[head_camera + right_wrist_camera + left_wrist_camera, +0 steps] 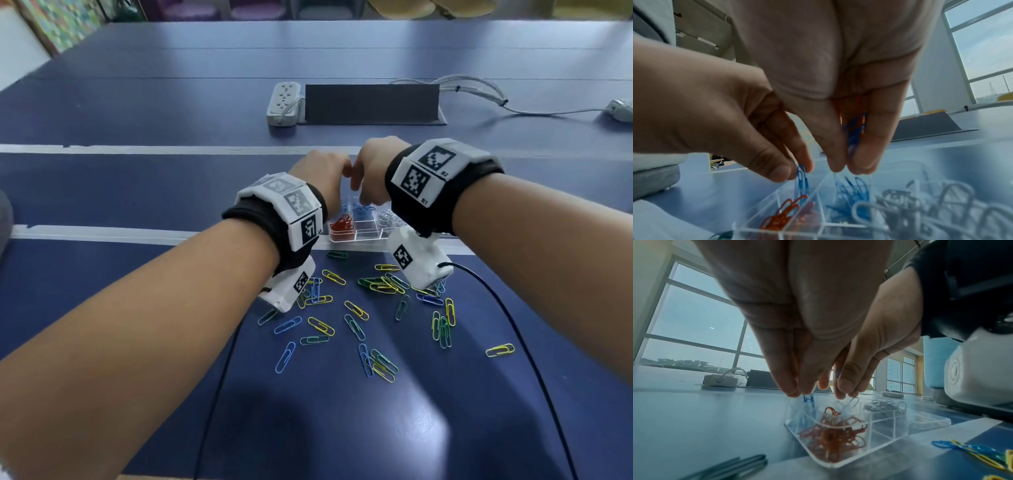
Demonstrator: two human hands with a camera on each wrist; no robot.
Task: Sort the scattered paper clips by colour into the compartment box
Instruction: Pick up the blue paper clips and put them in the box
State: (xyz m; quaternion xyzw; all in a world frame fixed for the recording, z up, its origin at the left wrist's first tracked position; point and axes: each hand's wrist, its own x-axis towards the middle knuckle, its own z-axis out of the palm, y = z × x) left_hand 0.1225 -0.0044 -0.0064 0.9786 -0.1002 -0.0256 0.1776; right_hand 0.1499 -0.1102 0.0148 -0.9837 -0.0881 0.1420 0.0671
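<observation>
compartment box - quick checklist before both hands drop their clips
1. Left hand pinches a blue paper clip: ok.
2. Right hand holds blue clips between its fingers: ok.
3. Both hands over the compartment box: ok.
4. Blue pile below the right hand: ok.
5. Left clip over the blue compartment, not the red clips: cannot tell.
6. Loose clips left on the table: not ok, many remain.

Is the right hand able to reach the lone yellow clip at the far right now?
Probably yes, but not at once: the right hand holds blue clips over the box. The yellow clip lies unobstructed.
</observation>
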